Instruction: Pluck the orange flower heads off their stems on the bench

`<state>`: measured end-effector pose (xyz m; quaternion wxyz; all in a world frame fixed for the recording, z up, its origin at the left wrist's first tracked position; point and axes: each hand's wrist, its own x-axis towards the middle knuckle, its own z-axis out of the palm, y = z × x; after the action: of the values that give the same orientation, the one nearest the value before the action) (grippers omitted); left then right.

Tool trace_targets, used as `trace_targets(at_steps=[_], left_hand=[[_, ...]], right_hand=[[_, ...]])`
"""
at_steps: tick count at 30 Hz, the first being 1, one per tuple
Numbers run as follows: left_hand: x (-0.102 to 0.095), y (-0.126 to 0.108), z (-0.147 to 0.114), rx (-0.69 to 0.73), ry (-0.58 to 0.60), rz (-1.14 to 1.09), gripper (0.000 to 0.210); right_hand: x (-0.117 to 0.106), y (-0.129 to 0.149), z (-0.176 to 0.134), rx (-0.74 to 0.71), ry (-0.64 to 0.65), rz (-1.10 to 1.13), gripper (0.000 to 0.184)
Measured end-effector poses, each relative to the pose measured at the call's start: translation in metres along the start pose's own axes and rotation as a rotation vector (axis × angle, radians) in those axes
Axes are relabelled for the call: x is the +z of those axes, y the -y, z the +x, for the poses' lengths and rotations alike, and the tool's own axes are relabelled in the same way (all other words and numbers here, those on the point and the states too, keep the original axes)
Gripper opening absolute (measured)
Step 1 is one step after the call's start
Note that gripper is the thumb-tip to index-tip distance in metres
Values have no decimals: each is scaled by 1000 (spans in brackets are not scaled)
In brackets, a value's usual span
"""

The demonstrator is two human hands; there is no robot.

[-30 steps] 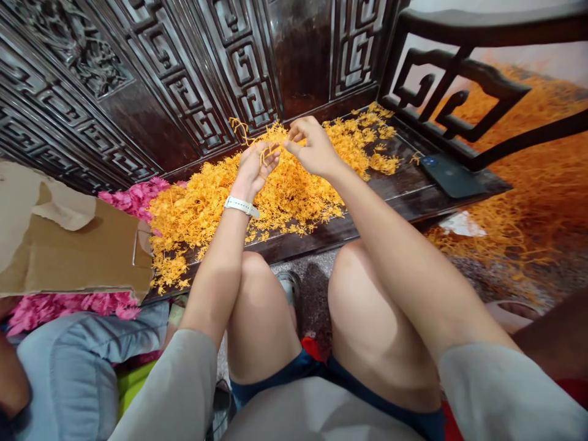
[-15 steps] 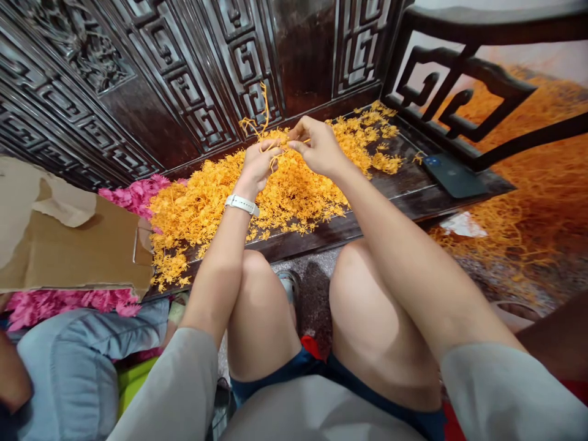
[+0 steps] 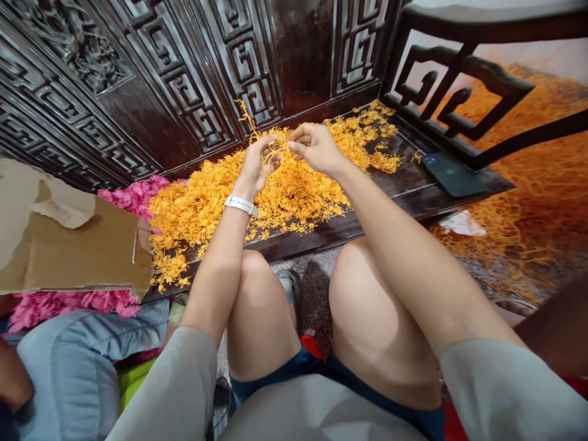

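My left hand (image 3: 258, 164), with a white band at its wrist, has its fingers curled round a thin orange-yellow plastic flower stem (image 3: 248, 116). The stem's branching top rises above the hand, and thin ends show between the fingers. Close on the right, my right hand (image 3: 318, 148) is pinched with thumb and forefinger together. Whatever sits between those fingertips is too small to make out. Both hands are over a broad heap of small orange-yellow artificial flower pieces (image 3: 294, 190).
The heap lies on a dark wooden bench (image 3: 395, 208) with a carved back. A phone (image 3: 452, 176) rests at its right end. At left are a cardboard box (image 3: 87, 245), pink petals (image 3: 133, 195) and a person's jeans-clad leg (image 3: 68, 367). Orange stems (image 3: 546, 177) pile beyond the armrest (image 3: 459, 104).
The stem's top has dropped and tilted left. My hands have moved slightly apart, the left fingers opening a little round the stem.
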<state>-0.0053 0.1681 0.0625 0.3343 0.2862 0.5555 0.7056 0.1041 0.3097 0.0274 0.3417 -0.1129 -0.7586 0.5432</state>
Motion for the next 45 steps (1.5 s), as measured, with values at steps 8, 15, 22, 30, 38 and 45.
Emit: trace_targets(at_steps=[8,15,22,30,38,45], left_hand=[[6,0,-1,5,-109,113,24],[6,2,-1,55,-49,252,12],[12,-5,-12,-1,95,170,19],[18,0,-12,45,28,130,31],[10,4,-6,98,-71,133,46],[21,4,-3,81,-103,145,36]], right_hand=[[-1,6,6,-143,-138,-155,33],[-3,31,-5,-181,2,-302,26],[-5,27,-7,-124,-48,-250,27],[1,29,-5,-97,-104,-157,30],[4,27,-8,-26,0,16,47],[10,24,-2,-76,-176,-52,42]])
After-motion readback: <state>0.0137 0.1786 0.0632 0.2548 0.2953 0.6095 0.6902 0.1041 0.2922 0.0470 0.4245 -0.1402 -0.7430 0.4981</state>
